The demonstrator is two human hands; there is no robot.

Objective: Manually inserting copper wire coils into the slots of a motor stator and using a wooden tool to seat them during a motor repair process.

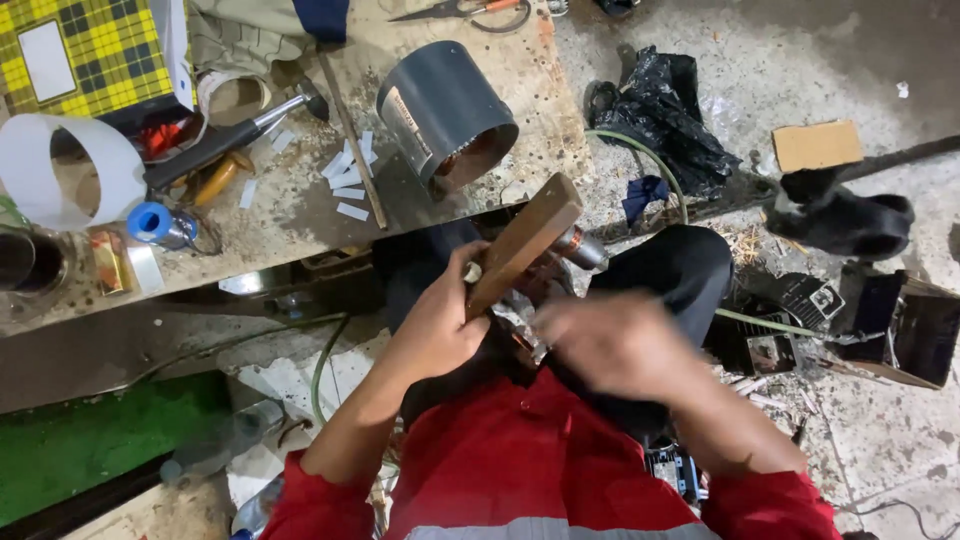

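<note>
Workshop floor, gritty, beside low worktop (pixel 300 215). Wooden block (pixel 522 243) upright-tilted just off worktop's front edge, clenched in left hand (pixel 440 325). Right hand (pixel 615 340) blurred beside it; grip cannot be told. Grey pipe section (pixel 445 110) near worktop's front-right corner; hammer (pixel 235 135) and white paper strips (pixel 348 180) mid-worktop.

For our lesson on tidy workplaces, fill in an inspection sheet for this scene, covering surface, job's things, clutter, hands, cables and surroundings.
Surface: worn, stained wooden bench.
Job's things: wooden block over a copper-wound part.
Clutter: hammer, grey pipe section, white paper strips, scissors.
Hands: left hand grips the block; right hand blurred, beside it.
Cables: green hose.
Surroundings: black plastic bag, cardboard piece, debris.
</note>
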